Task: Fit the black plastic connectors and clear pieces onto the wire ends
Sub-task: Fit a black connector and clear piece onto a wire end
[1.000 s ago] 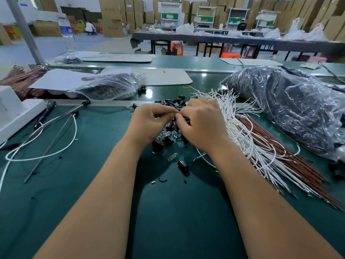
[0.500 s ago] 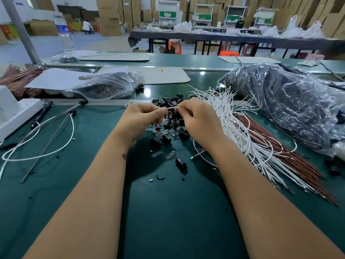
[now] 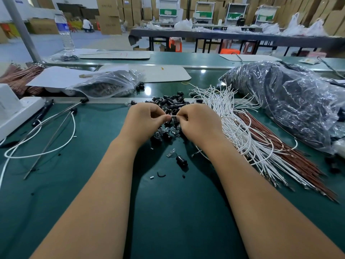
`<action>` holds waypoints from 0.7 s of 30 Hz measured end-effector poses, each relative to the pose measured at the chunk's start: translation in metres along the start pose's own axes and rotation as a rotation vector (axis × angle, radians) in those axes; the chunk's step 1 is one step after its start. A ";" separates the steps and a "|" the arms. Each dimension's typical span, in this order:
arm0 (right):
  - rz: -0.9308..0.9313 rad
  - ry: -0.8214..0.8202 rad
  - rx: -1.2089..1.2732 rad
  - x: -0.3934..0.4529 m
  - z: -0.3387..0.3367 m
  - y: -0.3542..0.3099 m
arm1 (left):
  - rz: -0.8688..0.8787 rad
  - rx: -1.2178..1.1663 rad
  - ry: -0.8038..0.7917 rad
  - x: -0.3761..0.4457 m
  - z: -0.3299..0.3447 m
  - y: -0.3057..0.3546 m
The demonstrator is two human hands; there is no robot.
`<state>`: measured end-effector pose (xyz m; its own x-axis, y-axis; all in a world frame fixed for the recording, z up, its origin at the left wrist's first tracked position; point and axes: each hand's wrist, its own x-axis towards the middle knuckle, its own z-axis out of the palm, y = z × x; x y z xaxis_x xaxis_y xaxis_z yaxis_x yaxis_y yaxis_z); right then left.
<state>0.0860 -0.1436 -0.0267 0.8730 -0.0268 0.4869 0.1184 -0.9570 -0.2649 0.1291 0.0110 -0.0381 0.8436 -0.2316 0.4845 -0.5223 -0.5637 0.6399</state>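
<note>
My left hand [image 3: 144, 120] and my right hand [image 3: 199, 121] meet above a pile of black plastic connectors [image 3: 172, 104] on the green table. Between their fingertips runs a short stretch of white wire [image 3: 173, 115], pinched at each end by curled fingers. What the left fingers hold besides the wire is hidden. Small clear pieces [image 3: 170, 153] and one loose black connector [image 3: 181, 160] lie just nearer to me. A bundle of white wires [image 3: 235, 131] fans out to the right of my right hand, with brown wires [image 3: 276, 144] beside it.
A large black plastic bag [image 3: 291, 101] fills the right side. A clear bag of parts [image 3: 110, 85] and white paper [image 3: 56, 76] lie at the back left. White cable and thin rods [image 3: 54, 131] cross the left. A white box [image 3: 13, 111] sits at the left edge.
My hands have drawn slightly apart, so a short length of white wire now shows between the fingertips. They stay over the connector pile.
</note>
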 end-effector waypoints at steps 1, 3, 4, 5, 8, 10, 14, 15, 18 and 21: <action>0.016 0.028 0.025 -0.001 0.001 0.001 | -0.026 -0.006 0.016 0.000 -0.002 -0.002; 0.053 0.074 0.066 -0.001 0.003 0.003 | -0.094 0.032 0.029 -0.001 -0.006 -0.008; 0.072 0.093 0.092 -0.001 0.004 0.004 | -0.121 0.078 0.010 -0.001 -0.008 -0.011; 0.084 0.107 0.121 -0.001 0.004 0.004 | -0.140 0.117 -0.022 -0.001 -0.009 -0.011; 0.090 0.120 0.166 -0.002 0.006 0.004 | -0.160 0.160 -0.134 0.000 -0.010 -0.008; 0.084 0.119 0.182 -0.002 0.007 0.004 | -0.157 0.162 -0.170 0.000 -0.010 -0.006; 0.086 0.138 0.209 -0.002 0.008 0.005 | -0.079 0.125 -0.160 -0.002 -0.012 -0.001; 0.090 0.150 0.227 -0.002 0.008 0.005 | -0.064 0.114 -0.170 -0.003 -0.010 -0.001; 0.103 0.172 0.392 -0.001 0.006 0.005 | -0.077 0.008 -0.080 -0.003 -0.004 0.001; 0.127 0.200 0.601 0.000 0.003 0.001 | -0.167 -0.279 0.085 0.001 0.001 0.006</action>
<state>0.0879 -0.1432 -0.0292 0.7994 -0.2382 0.5516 0.3151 -0.6154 -0.7225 0.1267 0.0069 -0.0340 0.9129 -0.0804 0.4001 -0.4019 -0.3469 0.8474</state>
